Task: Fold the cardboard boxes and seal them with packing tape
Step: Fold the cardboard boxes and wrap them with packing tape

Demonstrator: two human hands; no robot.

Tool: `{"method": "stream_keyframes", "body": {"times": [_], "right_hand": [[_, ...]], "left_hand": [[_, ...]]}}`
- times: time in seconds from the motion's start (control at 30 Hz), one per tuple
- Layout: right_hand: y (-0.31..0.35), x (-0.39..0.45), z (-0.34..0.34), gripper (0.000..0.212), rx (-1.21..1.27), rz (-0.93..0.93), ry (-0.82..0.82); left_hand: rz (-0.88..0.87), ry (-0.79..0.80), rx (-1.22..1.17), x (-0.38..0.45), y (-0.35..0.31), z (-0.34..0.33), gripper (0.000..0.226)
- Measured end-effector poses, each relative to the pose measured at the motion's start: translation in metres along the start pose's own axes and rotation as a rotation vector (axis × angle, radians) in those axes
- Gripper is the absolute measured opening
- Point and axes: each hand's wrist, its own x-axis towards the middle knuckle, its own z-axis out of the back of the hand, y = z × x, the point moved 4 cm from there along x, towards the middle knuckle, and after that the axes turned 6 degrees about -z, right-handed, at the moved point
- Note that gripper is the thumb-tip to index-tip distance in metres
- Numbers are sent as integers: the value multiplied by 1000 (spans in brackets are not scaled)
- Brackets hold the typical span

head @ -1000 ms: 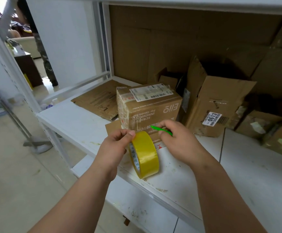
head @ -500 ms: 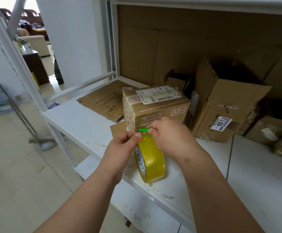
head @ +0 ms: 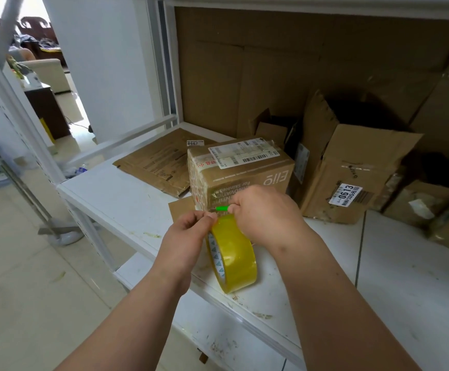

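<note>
At frame centre, a glossy yellow tape roll (head: pixel 232 257) stands on edge on the white shelf (head: pixel 126 194). The left hand (head: pixel 184 236) pinches its top; the right hand (head: pixel 267 215) grips a green tool (head: pixel 222 208). Just behind stands a sealed cardboard box (head: pixel 240 172), flattened cardboard (head: pixel 159 163) to its left, an open torn carton (head: pixel 352 170) to its right.

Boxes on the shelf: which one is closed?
The Eiiq box behind the hands, flaps shut with a shipping label on top; the 0613 box gapes open.

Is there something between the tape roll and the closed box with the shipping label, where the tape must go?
Nothing visible stands between them. The tape roll, held up by the left hand and right hand, is just in front of the labelled box; only bare white shelf lies around it.
</note>
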Motion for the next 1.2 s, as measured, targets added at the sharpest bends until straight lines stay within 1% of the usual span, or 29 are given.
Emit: {"method": "stream_keyframes", "body": {"times": [0.13,0.27,0.37,0.53,0.63,0.7,0.77,0.83,0.93,0.97,1.0,1.03,1.07,1.1,1.13,1.17,1.2], "right_hand": [[-3,2,1,23,17,-13,-4],[8,4,-2,17,-15,62,-82],[2,7,-5,20,-12,55,-86],[-47,11,-7,23,-51,-96,-71],[-71,10,-16,27,27,-182,-57],[-78,7,-31,24,62,-232,0],[-82,4,-50,21,17,-277,63],[-85,-2,-65,23,-57,-323,88],[-87,-5,-72,28,-160,-351,27],[-86,-5,-70,30,-124,-355,-10],[-83,-5,-67,30,-29,-359,-47],[-79,-5,-62,28,131,-362,-79],[-73,-4,-57,22,350,-367,-92],[-64,-3,-54,15,605,-380,-60],[-53,-1,-53,17,834,-388,-2],[-43,0,-52,26,971,-386,71],[-33,1,-53,35,1023,-387,155]], "left_hand": [[8,-10,18,1,-1,-1,13],[-14,-15,41,2,-2,-3,20],[-17,-20,53,2,-2,-3,18],[-19,-37,43,3,-2,0,19],[2,-36,28,4,-2,-1,15],[12,-27,13,4,-3,-2,12],[17,-22,-2,5,-2,-3,12],[24,-20,-8,5,-2,-3,12],[27,-10,-12,7,0,-4,13],[25,-7,-13,7,0,-4,14],[21,-5,-16,8,0,-3,15],[20,-2,-19,8,0,-3,16],[20,1,-20,8,0,-3,16],[21,2,-19,9,0,-3,16],[21,6,-17,9,0,-3,15],[20,11,-13,10,1,-3,15],[18,16,-8,10,1,-3,15]]}}
